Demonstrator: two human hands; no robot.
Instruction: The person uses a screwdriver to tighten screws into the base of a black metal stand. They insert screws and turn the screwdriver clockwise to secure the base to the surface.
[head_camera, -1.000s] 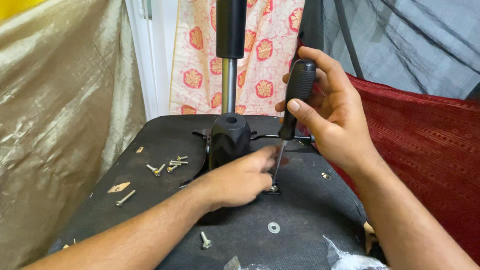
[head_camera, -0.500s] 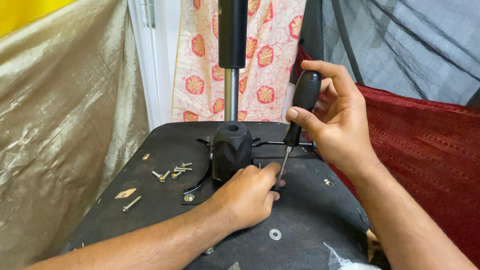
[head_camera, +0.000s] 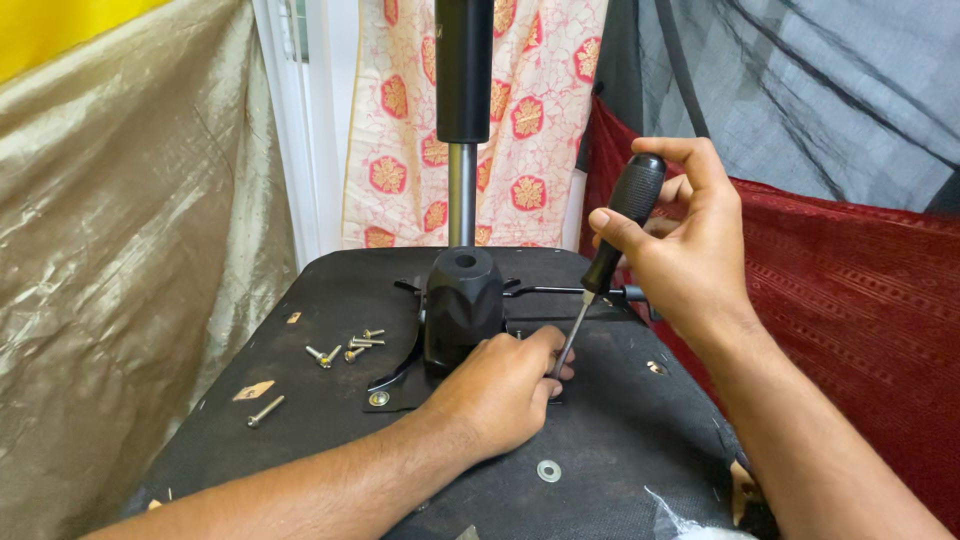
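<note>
- A black-handled screwdriver (head_camera: 612, 250) is gripped by the right hand (head_camera: 680, 250), fingers wrapped tightly round the handle, the shaft slanting down to the right of the black mechanism housing (head_camera: 462, 308).
- The shaft's tip is pinched by the fingers of the left hand (head_camera: 500, 390), which rests on the black seat underside (head_camera: 620, 440) just in front of the housing; the tip itself is hidden by them.
- Loose screws (head_camera: 345, 348) lie left of the housing, a single long screw (head_camera: 265, 410) farther left.
- A washer (head_camera: 548, 470) lies in front of the housing, near the left hand.
- A gas-lift column (head_camera: 463, 120) rises behind the housing.
</note>
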